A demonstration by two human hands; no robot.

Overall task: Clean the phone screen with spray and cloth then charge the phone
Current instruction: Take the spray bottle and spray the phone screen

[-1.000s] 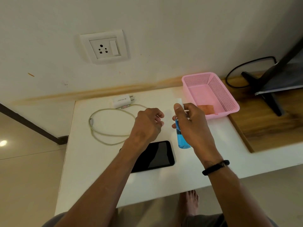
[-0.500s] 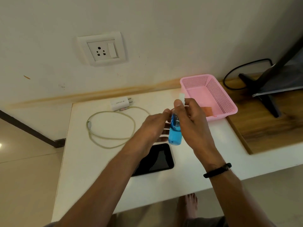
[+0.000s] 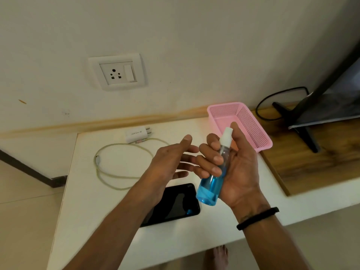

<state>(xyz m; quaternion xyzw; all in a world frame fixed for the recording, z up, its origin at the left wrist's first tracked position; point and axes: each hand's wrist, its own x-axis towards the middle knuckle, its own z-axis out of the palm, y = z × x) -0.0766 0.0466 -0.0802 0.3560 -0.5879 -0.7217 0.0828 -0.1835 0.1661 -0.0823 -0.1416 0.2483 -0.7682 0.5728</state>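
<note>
Holding the spray bottle (image 3: 214,176) tilted at frame centre, right hand (image 3: 239,172) gripped it, likely to aim it | left hand (image 3: 171,164) empty, fingers spread beside it | phone (image 3: 175,205) lay screen-up on counter (image 3: 109,221) just below.

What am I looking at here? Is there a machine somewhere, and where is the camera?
There is no machine. A person wears a camera on the head, so you look forward and down along both arms. The right hand grips a small spray bottle with blue liquid and a white nozzle. The left hand is open beside it, holding nothing. Below them, on the white table, a dark phone lies flat. Further back lie a white charger and its looped cable, not plugged into the wall socket. A pink basket stands at the right, next to the foot of a monitor stand on a wooden surface.
</note>
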